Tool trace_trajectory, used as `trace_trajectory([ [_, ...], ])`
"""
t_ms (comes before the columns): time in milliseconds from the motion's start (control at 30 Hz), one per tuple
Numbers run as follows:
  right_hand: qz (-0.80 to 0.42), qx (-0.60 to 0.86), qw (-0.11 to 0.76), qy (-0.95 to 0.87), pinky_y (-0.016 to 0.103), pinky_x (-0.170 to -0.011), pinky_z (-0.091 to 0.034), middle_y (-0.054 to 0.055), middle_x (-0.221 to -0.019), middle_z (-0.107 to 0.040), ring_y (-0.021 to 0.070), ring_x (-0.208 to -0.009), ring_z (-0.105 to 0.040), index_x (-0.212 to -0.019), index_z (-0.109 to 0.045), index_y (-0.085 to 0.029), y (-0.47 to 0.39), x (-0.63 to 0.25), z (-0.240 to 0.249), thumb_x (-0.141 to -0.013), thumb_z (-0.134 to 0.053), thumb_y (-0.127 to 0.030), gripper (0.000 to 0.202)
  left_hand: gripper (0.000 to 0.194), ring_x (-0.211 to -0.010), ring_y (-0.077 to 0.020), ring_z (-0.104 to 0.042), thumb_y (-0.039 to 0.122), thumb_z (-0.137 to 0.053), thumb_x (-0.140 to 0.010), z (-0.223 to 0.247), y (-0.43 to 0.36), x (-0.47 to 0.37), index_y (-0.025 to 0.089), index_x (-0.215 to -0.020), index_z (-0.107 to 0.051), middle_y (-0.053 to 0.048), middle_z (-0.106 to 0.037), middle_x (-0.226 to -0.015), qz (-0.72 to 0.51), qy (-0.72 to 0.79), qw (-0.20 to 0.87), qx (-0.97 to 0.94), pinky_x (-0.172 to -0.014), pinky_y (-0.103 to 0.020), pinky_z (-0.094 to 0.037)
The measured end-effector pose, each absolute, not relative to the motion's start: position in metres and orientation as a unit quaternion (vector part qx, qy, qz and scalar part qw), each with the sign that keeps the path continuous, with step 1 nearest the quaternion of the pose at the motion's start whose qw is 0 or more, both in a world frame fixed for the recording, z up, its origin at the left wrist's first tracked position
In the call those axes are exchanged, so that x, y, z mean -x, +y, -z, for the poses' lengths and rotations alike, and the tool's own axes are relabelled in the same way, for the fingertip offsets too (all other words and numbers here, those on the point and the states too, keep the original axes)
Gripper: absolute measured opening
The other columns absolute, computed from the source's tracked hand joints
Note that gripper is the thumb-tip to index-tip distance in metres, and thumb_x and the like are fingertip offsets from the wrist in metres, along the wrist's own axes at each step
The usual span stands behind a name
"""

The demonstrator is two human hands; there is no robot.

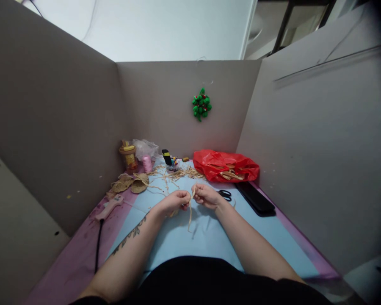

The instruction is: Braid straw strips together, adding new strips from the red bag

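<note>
Both my hands meet above the middle of the light blue table covering (206,237). My left hand (178,199) is closed in a pinch on a pale straw-coloured strip of dried fibre (190,214). My right hand (206,196) pinches the upper part of the same strip, close beside the left fingers. One end of the strip hangs down between the hands. Just right of my right hand lie black-handled scissors (225,195), their blades hidden behind the hand. More loose dried strips (190,172) are scattered beyond the hands.
At the left lie a pink glue gun (110,207) and woven straw pieces (139,183). Behind stand pink thread (147,163), a brown cup (128,157) and a small tub (171,167). A red plastic bag (225,165) and black case (255,199) are right. Grey panels (165,106) enclose three sides.
</note>
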State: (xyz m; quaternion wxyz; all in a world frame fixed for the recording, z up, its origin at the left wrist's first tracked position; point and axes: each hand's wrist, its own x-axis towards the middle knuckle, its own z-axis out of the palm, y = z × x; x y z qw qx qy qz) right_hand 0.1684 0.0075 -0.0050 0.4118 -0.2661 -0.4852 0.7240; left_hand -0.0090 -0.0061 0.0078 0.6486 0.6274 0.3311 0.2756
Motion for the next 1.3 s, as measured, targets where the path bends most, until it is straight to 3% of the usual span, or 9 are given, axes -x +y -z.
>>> trace_trajectory([
  [333, -0.669, 0.289, 0.472, -0.496, 0.019, -0.043, -0.021, -0.004, -0.058, -0.048, 0.0037, -0.045, -0.035, -0.077, -0.062, -0.015, 0.007, -0.164, 0.005, -0.057, -0.078, -0.037, 0.034, 0.027, -0.048, -0.0055, -0.040, 0.038, -0.058, -0.067, -0.006, -0.003, 0.007, 0.015, -0.062, -0.044, 0.003, -0.045, -0.056, -0.329, 0.356, 0.615, -0.622, -0.050, -0.020, -0.033],
  [700, -0.703, 0.278, 0.408, -0.512, 0.020, -0.041, -0.017, -0.004, -0.051, -0.044, 0.0029, -0.041, -0.030, -0.065, -0.058, -0.013, 0.007, -0.167, 0.009, -0.052, -0.078, -0.044, 0.039, 0.030, -0.050, -0.0063, -0.041, 0.041, -0.059, -0.068, -0.010, -0.007, 0.011, 0.014, -0.064, -0.046, 0.003, -0.046, -0.057, -0.274, 0.323, 0.637, -0.644, -0.053, -0.021, -0.034],
  [900, -0.675, 0.293, 0.487, -0.470, 0.018, -0.041, -0.022, -0.001, -0.058, -0.049, 0.0042, -0.047, -0.037, -0.083, -0.065, -0.013, 0.008, -0.170, 0.001, -0.058, -0.076, -0.039, 0.038, 0.025, -0.048, -0.0057, -0.039, 0.036, -0.058, -0.066, -0.006, -0.003, 0.011, 0.014, -0.062, -0.046, 0.004, -0.043, -0.054, -0.309, 0.351, 0.602, -0.647, -0.050, -0.020, -0.031],
  [1133, -0.648, 0.318, 0.539, -0.434, 0.018, -0.038, -0.019, -0.006, -0.045, -0.039, 0.0042, -0.041, -0.031, -0.062, -0.057, -0.016, 0.015, -0.167, 0.008, -0.057, -0.074, -0.033, 0.025, 0.028, -0.046, -0.0055, -0.037, 0.040, -0.057, -0.067, -0.010, -0.007, 0.007, 0.014, -0.063, -0.046, 0.005, -0.043, -0.053, -0.298, 0.371, 0.580, -0.662, -0.048, -0.020, -0.029],
  [1233, -0.653, 0.324, 0.564, -0.387, 0.018, -0.041, -0.027, -0.004, -0.052, -0.047, 0.0063, -0.046, -0.040, -0.066, -0.058, -0.017, 0.014, -0.164, 0.009, -0.056, -0.074, -0.032, 0.025, 0.027, -0.046, -0.0057, -0.038, 0.039, -0.055, -0.068, -0.010, -0.006, 0.007, 0.014, -0.062, -0.047, 0.004, -0.044, -0.052, -0.314, 0.378, 0.557, -0.669, -0.048, -0.019, -0.029],
  [1300, -0.651, 0.332, 0.573, -0.371, 0.019, -0.046, -0.034, 0.000, -0.067, -0.057, 0.0093, -0.056, -0.049, -0.076, -0.061, -0.019, 0.013, -0.162, 0.008, -0.059, -0.072, -0.038, 0.028, 0.026, -0.045, -0.0058, -0.038, 0.038, -0.054, -0.068, -0.009, -0.004, 0.007, 0.014, -0.061, -0.047, 0.004, -0.045, -0.051, -0.333, 0.401, 0.534, -0.666, -0.047, -0.019, -0.028],
])
